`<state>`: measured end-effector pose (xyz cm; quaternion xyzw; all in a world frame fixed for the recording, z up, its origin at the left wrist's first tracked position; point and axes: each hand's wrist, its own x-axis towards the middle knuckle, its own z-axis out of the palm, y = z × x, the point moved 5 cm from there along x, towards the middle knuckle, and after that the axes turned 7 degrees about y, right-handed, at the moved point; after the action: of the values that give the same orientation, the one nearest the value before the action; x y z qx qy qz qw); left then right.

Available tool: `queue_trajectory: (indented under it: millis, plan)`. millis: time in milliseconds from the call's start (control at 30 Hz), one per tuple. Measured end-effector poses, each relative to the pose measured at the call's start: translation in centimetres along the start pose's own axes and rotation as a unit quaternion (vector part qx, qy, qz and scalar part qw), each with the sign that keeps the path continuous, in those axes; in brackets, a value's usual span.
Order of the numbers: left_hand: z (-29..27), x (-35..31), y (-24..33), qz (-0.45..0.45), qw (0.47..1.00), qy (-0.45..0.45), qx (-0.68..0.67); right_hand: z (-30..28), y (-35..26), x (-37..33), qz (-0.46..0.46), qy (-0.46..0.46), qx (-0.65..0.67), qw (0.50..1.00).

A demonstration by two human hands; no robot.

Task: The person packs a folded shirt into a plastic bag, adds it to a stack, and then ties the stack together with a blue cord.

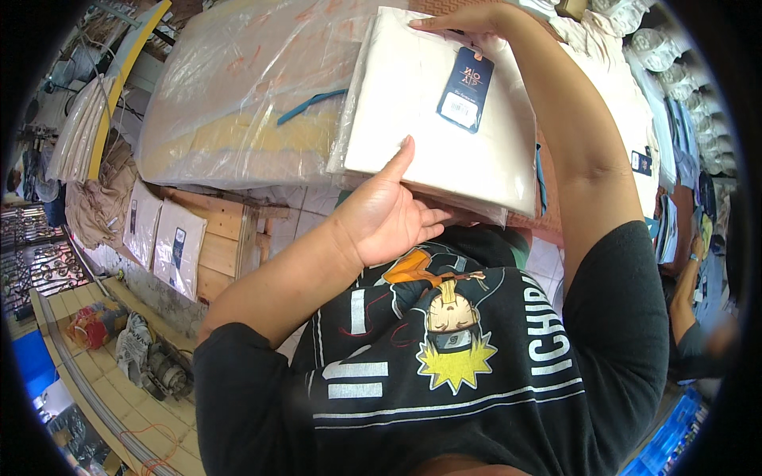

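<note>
A folded cream garment [397,99] lies in clear plastic in front of me, with a dark blue hang tag [465,89] on its upper face. At its near edge is my left hand [389,213], the thumb resting on top and the other fingers curled below the edge. Across the far edge reaches my right hand [468,21], one finger lying along the top; its remaining fingers are partly hidden. The garment sits between both hands. More plastic-wrapped layers show under its left side, where a blue strip [311,105] sticks out.
A large plastic-covered stack [238,87] fills the far left. Two packed garments [176,246] lie by a wooden crate [218,238]. Cream garments [611,87] are spread at right. Another person's arm [689,285] shows at the right rim. A yellow-edged board [119,87] stands far left.
</note>
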<state>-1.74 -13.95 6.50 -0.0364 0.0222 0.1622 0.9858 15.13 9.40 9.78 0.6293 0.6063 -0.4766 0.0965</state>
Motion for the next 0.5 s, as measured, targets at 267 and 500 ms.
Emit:
queue_trajectory:
  millis: [267, 500]
  plan:
    - [1.7, -1.9, -0.7, 0.027, 0.948, 0.275, 0.159, 0.4, -2.0, -1.2, -0.019, 0.062, -0.106, 0.992]
    - [5.3, -9.6, 4.1, 0.136, 0.909, 0.312, 0.24, -2.5, -1.0, -8.7, -0.283, 0.367, -0.131, 0.876]
